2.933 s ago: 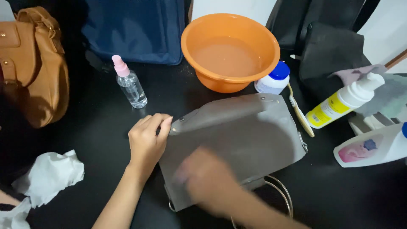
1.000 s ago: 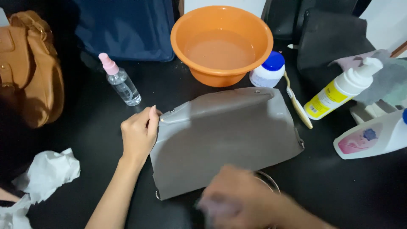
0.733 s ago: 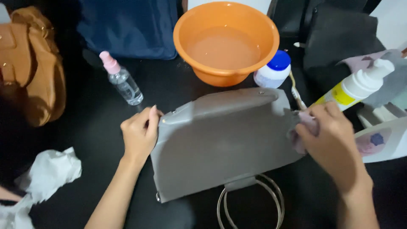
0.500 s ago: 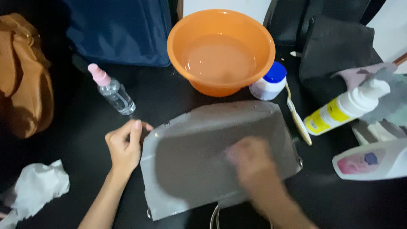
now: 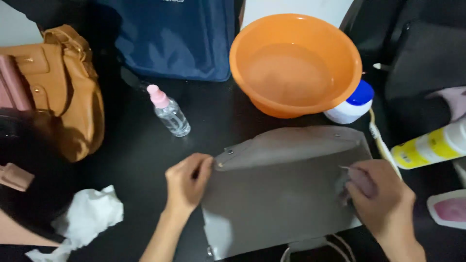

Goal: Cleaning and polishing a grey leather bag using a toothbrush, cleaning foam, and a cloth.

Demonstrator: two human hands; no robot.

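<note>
Hands work on a flat grey leather bag (image 5: 281, 189) that lies on a black tabletop (image 5: 213, 111), near its front edge and a little right of the middle. The left hand (image 5: 187, 182) rests at the bag's left upper corner, fingers curled narrow and pinching the bag's edge just beside a small metal rivet. The right hand (image 5: 381, 199) sits on the bag's right edge, fingers bunched around a small greyish cloth or pad (image 5: 360, 180) pressed against the leather; how tightly it is clasped cannot be told. Thin looped handles (image 5: 335, 242) of the bag trail toward the table's front edge, partly under the right wrist. Behind the bag, toward the far edge, stands a round orange plastic basin (image 5: 296, 63) holding clear water, and just beside its right side sits a white jar with a blue lid (image 5: 352, 103). Left of the basin, well apart from the bag, a small clear spray bottle with a pink cap (image 5: 169, 111) lies tilted. A tan leather handbag (image 5: 63, 87) stands at the table's left edge, and a crumpled white tissue (image 5: 87, 216) lies near the front left corner. A dark blue fabric bag (image 5: 170, 39) leans at the far edge. At the right edge lies a yellow-and-white bottle (image 5: 432, 145) on its side.
</note>
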